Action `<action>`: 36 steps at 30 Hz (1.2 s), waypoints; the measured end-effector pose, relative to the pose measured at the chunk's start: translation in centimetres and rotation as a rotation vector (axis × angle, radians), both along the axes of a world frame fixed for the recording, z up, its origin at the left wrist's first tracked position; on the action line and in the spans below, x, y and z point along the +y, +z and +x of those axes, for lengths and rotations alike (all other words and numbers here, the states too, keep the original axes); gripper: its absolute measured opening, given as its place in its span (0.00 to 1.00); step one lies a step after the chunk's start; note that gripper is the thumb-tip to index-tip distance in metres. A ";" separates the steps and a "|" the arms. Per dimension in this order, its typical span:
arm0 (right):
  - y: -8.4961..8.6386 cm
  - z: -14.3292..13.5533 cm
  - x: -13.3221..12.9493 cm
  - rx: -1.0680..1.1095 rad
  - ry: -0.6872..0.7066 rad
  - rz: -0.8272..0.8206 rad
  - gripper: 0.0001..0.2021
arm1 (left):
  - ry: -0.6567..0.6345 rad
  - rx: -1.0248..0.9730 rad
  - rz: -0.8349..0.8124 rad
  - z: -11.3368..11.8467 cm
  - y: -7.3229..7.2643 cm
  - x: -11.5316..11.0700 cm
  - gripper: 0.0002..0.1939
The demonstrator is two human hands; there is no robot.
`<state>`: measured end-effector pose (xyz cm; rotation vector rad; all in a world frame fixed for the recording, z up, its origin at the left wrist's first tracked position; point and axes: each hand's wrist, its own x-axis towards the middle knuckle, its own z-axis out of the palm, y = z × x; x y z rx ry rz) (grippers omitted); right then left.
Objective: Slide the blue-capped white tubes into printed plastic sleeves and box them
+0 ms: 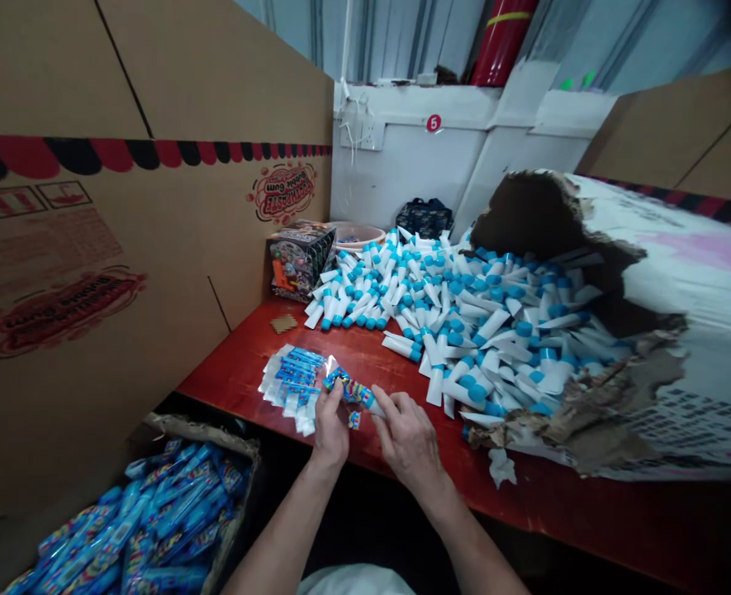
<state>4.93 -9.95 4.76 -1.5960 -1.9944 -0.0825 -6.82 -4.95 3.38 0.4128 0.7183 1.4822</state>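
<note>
Above the red table's front edge, my left hand [331,421] is closed on a blue printed wrapper [348,386] with a clear end. My right hand [407,430] grips a white tube [374,405] at the right end of the wrapper, the tube partly hidden by fingers and wrapper. A fanned stack of blue printed wrappers [296,376] with clear ends lies just left of my left hand. Beyond my hands spreads a large pile of white tubes with blue caps [464,306].
A torn carton [700,330] lies on its side at the right. Large cardboard [154,223] walls the left. A box of filled blue packets [173,512] stands low at left. A printed box [300,258], a pink basin [365,235] and a dark bag [425,217] are behind.
</note>
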 end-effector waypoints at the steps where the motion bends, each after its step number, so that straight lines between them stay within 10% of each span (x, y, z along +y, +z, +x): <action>1: 0.0 -0.2 0.0 0.025 0.007 -0.010 0.20 | -0.045 -0.039 0.008 0.2 0.1 -0.2 0.10; 14: -4.7 0.8 0.3 1.062 0.017 -0.414 0.18 | -0.146 -0.134 0.008 1.6 0.6 -1.0 0.19; 24: -4.4 -3.2 0.4 1.468 0.031 -0.526 0.20 | -0.087 -0.025 0.010 1.2 0.2 -1.6 0.23; 30: -3.8 -4.1 1.2 1.489 0.040 -0.524 0.20 | -0.247 0.115 -0.025 1.1 -1.8 -2.8 0.15; 36: -3.4 -2.6 1.4 1.187 0.228 -0.589 0.17 | -0.215 -0.216 -0.090 -2.3 0.3 -0.8 0.16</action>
